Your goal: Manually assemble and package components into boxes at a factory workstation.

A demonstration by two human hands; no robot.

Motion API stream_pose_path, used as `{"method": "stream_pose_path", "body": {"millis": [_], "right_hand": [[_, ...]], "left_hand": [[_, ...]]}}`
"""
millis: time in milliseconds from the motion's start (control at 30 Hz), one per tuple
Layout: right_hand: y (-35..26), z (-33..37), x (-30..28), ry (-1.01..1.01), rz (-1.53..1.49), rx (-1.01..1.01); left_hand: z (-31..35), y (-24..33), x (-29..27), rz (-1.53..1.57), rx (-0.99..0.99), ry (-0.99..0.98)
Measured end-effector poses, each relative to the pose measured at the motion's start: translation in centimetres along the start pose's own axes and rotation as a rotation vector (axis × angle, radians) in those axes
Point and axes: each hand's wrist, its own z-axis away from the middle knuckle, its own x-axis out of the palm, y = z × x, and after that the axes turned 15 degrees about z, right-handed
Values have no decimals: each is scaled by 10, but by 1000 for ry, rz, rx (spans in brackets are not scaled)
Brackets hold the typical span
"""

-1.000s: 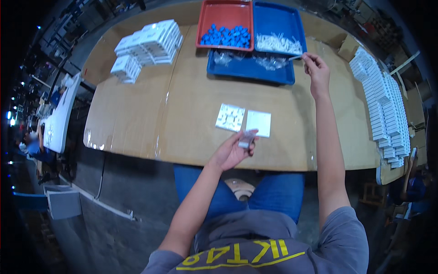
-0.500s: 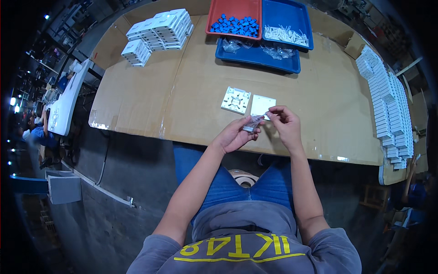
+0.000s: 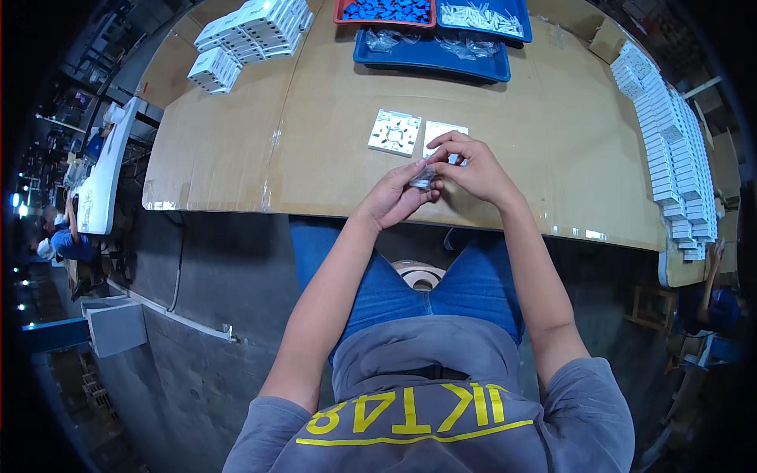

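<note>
Close to the table's front edge, my left hand (image 3: pixel 389 199) is closed around a small clear plastic bag (image 3: pixel 423 178) with small pieces inside that I cannot make out. My right hand (image 3: pixel 479 172) meets it from the right, thumb and fingers bent in at the top of the bag. What the right fingertips pinch is mostly hidden. Just beyond my hands lies an open white square box (image 3: pixel 394 132) with dark slots and moulded parts inside. Beside it is a flat white square plate (image 3: pixel 443 128), partly covered by my right hand.
At the back stand a red tray (image 3: pixel 384 23) of blue pieces, a blue tray (image 3: pixel 527 33) of white sticks and a lower blue tray (image 3: pixel 434 68) with clear bags. White boxes (image 3: pixel 256 35) are stacked back left, more boxes (image 3: pixel 670 150) along the right. A person (image 3: pixel 72 240) sits far left.
The view has shifted, so the table things sit higher in the picture. My right hand has come in closer to the left hand and the bag, its fingers more bent over it.
</note>
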Motion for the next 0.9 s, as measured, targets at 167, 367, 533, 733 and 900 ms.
{"method": "stream_pose_path", "body": {"millis": [167, 367, 533, 733, 900], "right_hand": [[0, 0, -9, -85, 132, -122], [-3, 7, -16, -145, 110, -21], [-5, 18, -11, -60, 51, 64], [11, 25, 6, 123, -155, 105], [20, 20, 17, 205, -394, 191]], "left_hand": [[0, -3, 3, -5, 12, 23], [3, -18, 12, -286, 130, 129], [5, -34, 4, -460, 300, 140], [8, -30, 13, -438, 262, 122], [7, -29, 13, -408, 257, 101]]}}
